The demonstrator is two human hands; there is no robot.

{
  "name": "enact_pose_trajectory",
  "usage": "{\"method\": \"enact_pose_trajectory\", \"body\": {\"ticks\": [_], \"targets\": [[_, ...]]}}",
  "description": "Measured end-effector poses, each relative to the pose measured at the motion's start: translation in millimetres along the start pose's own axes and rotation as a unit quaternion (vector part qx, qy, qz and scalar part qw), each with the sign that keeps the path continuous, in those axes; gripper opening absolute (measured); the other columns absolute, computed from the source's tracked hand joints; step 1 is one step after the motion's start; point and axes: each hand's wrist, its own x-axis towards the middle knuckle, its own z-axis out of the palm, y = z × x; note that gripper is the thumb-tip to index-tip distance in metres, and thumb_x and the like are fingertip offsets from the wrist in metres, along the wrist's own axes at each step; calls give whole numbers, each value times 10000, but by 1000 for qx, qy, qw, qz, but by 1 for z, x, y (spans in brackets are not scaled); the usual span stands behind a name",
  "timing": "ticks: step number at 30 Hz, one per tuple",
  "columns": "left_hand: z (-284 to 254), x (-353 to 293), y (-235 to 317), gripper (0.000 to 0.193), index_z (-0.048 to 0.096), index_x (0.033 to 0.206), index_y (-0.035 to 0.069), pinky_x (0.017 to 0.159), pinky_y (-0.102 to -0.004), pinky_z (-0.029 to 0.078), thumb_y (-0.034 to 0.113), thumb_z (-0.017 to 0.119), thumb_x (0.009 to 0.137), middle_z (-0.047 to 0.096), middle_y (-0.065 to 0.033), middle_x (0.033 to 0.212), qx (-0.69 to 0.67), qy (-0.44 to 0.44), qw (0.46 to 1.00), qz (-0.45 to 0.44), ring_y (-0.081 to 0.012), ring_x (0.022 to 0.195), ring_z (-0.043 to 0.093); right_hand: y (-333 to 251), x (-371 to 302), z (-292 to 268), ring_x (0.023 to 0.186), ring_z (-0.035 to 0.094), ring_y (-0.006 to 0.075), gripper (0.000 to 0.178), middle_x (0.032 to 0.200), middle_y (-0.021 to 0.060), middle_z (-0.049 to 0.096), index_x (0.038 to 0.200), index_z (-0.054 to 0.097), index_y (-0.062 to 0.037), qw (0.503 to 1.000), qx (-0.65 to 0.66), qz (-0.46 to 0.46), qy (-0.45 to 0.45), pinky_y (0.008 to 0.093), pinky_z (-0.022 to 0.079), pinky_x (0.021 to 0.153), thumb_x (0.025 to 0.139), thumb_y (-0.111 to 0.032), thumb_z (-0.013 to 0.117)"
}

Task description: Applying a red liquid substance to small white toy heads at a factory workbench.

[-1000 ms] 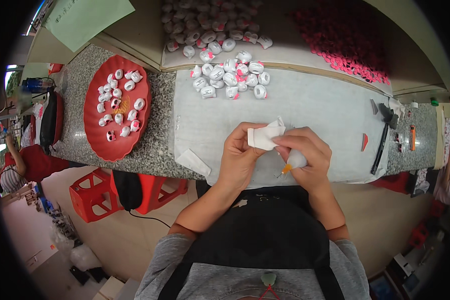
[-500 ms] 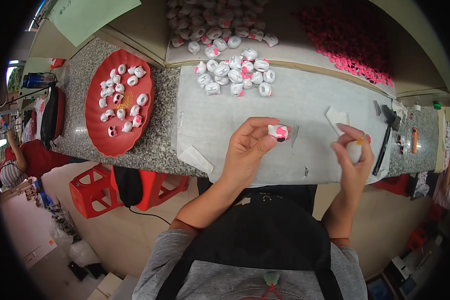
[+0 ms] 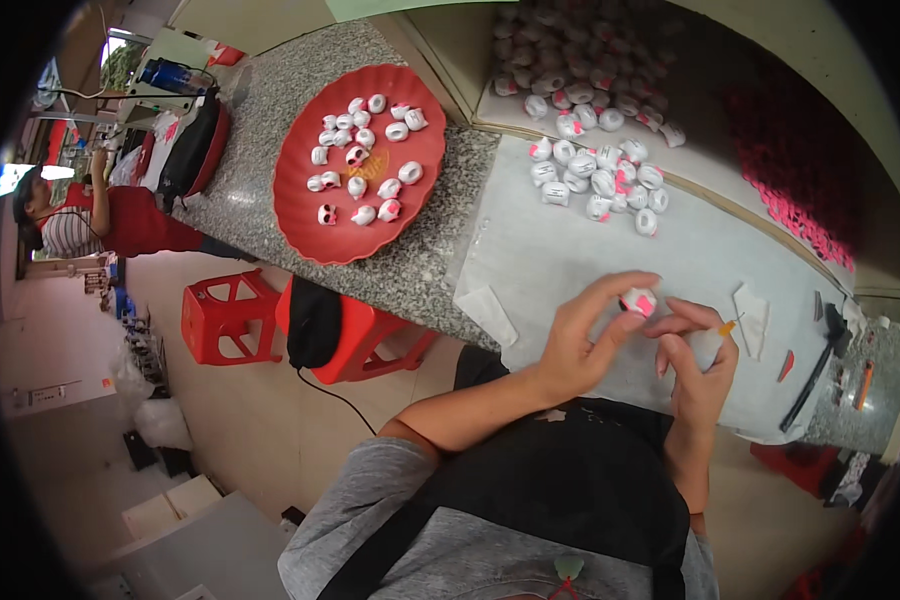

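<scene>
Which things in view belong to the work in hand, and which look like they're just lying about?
Likely in the work:
piece in the left hand
bottle in the right hand
similar pieces on the white sheet
red plate with more pieces

Likely lying about:
red stool
black stick
orange stick

We count one red plate [image 3: 298, 165], about twenty white figures [image 3: 410, 173] on it, one held figure [image 3: 640, 301] in our left hand [image 3: 578, 348], one squeeze bottle [image 3: 705, 346] in our right hand [image 3: 700, 378], two white papers [image 3: 487, 315], two red stools [image 3: 206, 325] at left, one co-worker [image 3: 145, 220].
</scene>
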Motion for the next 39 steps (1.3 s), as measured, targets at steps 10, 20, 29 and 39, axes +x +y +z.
{"method": "enact_pose_trajectory", "body": {"ticks": [10,20,29,39], "targets": [[-171,51,44,331,428,1115,82,881,-375,277,173,464,799,370,-202,1163,668,133,731,41,-329,1083,346,-2,1,-43,485,388,66,263,676,75,516,935,485,23,994,-68,-27,84,181,320,452,687,-53,531],[-4,157,19,284,530,986,87,731,-337,402,39,502,707,552,-107,904,565,-178,771,234,-281,867,502,-5,-10,-50,459,390,72,307,756,90,490,998,435,25,994,91,24,48,184,317,399,699,-14,492],[12,138,16,179,502,932,38,685,-269,414,44,472,756,518,-65,890,74,-218,973,-31,-154,745,520,6,-21,-75,467,405,101,362,884,131,426,1024,331,-38,987,150,-24,58,181,316,327,699,-102,477],[14,46,3,214,418,1026,33,814,-321,386,119,403,831,505,-162,972,-362,-109,882,-283,-212,917,497,-9,-5,-57,724,498,205,382,910,104,425,1027,370,20,994,96,6,57,274,457,473,704,-146,489]]}}
